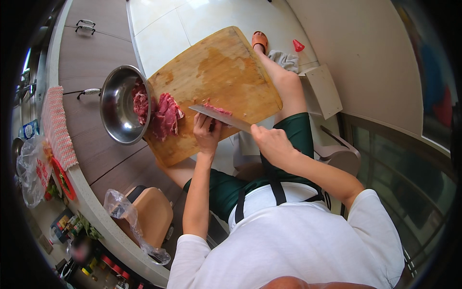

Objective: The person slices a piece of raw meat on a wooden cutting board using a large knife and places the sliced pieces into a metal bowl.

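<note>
My right hand [273, 144] grips the handle of a kitchen knife, whose broad steel blade [225, 116] slants across the near part of a wooden cutting board [216, 68]. Close behind the blade, my left hand [207, 133] curls its fingers on a piece of raw meat that the hand and knife mostly hide. Thin cut strips of red meat [218, 108] lie along the blade's far side. To the left, a larger slab of raw meat [166, 117] rests on the board. A stainless steel bowl [115, 108] by the board's left edge holds more raw meat [140, 103].
Brown cabinets [97, 57] with handles run along the left under a counter [86, 195]. A tan bin [153, 213] with a clear plastic bag [124, 206] stands lower left. On the tiled floor lie a grey cloth [283, 60] and a small red object [298, 45].
</note>
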The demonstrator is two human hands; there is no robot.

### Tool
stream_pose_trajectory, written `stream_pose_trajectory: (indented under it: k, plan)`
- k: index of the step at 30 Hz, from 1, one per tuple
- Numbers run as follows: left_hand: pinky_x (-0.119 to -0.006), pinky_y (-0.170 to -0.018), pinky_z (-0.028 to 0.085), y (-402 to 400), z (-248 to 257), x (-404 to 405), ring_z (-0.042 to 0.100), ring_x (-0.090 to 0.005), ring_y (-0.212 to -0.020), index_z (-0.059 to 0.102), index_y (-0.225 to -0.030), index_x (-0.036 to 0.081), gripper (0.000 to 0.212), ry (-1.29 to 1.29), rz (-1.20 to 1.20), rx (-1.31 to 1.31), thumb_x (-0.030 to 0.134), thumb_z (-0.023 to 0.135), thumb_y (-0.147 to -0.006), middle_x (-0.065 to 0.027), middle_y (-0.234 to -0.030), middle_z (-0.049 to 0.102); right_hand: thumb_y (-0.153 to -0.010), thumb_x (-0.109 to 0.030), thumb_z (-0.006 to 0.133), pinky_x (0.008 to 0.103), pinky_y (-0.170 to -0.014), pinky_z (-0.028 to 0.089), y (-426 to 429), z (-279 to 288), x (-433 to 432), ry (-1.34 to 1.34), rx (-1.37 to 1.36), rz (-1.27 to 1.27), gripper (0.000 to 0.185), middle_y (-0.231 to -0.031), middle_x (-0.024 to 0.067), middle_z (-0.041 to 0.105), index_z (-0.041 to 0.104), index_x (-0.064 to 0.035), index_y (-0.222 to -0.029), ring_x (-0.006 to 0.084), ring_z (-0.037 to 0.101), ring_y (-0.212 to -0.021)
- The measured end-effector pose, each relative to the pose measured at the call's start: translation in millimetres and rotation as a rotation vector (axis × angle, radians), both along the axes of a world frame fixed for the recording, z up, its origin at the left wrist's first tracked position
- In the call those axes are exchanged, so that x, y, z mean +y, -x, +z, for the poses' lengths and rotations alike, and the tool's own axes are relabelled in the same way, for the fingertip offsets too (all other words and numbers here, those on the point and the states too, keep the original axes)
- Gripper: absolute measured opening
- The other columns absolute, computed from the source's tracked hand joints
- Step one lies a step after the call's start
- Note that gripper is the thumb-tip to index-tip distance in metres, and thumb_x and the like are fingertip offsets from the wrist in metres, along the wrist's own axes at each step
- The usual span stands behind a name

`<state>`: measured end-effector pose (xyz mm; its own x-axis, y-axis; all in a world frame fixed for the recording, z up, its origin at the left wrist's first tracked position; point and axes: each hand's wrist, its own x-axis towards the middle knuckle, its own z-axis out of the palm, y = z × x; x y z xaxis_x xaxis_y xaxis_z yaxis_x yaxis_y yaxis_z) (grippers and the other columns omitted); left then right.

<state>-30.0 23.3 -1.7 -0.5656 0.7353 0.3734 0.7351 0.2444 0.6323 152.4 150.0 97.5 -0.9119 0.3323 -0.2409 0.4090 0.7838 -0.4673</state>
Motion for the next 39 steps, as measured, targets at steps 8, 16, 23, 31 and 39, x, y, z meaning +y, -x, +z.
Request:
stream_pose_trajectory:
  k: [8,16,23,31,39]
  plan:
    - [-0.042,-0.085,0.049,2.9,-4.7,-0.2,0.061,-0.0357,-0.097,0.066,-0.090,-0.001,0.021,-0.022,0.014,0.013,0.001,0.071,-0.070,-0.0160,-0.096,0.065,-0.076,-0.001,0.063,0.0389,-0.060,0.056,14.7,-7.2,3.9,0.000,0.043,-0.027,0.019,-0.078,0.0156,0.065,0.051,-0.0009,-0.092,0.0337,0.068,-0.070]
    - [-0.040,-0.089,0.048,-1.3,2.5,6.1,0.060,-0.0316,-0.098,0.066,-0.088,0.001,0.015,-0.083,0.042,0.018,-0.001,0.070,-0.073,-0.0115,-0.098,0.065,-0.084,0.000,0.054,0.0443,-0.057,0.049,-44.6,-4.1,18.4,0.105,0.025,-0.073,0.008,-0.069,0.0165,0.061,0.048,-0.0018,-0.088,0.0373,0.063,-0.068]
    - [-0.039,-0.087,0.049,-3.3,4.4,7.1,0.060,-0.0315,-0.095,0.066,-0.087,0.001,0.014,-0.106,0.036,0.014,-0.002,0.070,-0.074,-0.0108,-0.097,0.065,-0.079,0.003,0.055,0.0453,-0.062,0.052,-33.9,-3.0,22.4,0.129,0.002,-0.061,0.011,-0.070,0.0201,0.062,0.047,-0.0004,-0.086,0.0392,0.065,-0.071]
    - [-0.040,-0.087,0.049,0.3,0.1,5.8,0.061,-0.0327,-0.095,0.067,-0.085,0.000,0.011,-0.101,0.036,0.012,-0.001,0.068,-0.074,-0.0133,-0.097,0.065,-0.080,-0.002,0.056,0.0474,-0.065,0.052,42.1,-9.9,17.4,0.131,0.057,-0.063,0.010,-0.077,0.0216,0.064,0.052,-0.0010,-0.090,0.0409,0.065,-0.076]
    - [-0.039,-0.088,0.048,-0.1,5.8,8.7,0.060,-0.0312,-0.094,0.066,-0.085,0.000,0.011,-0.081,0.021,0.050,-0.001,0.068,-0.074,-0.0121,-0.095,0.064,-0.092,-0.017,0.054,0.0529,-0.066,0.048,30.3,-23.2,39.8,0.187,0.082,-0.116,0.018,-0.073,0.0241,0.062,0.051,-0.0005,-0.087,0.0437,0.062,-0.075]
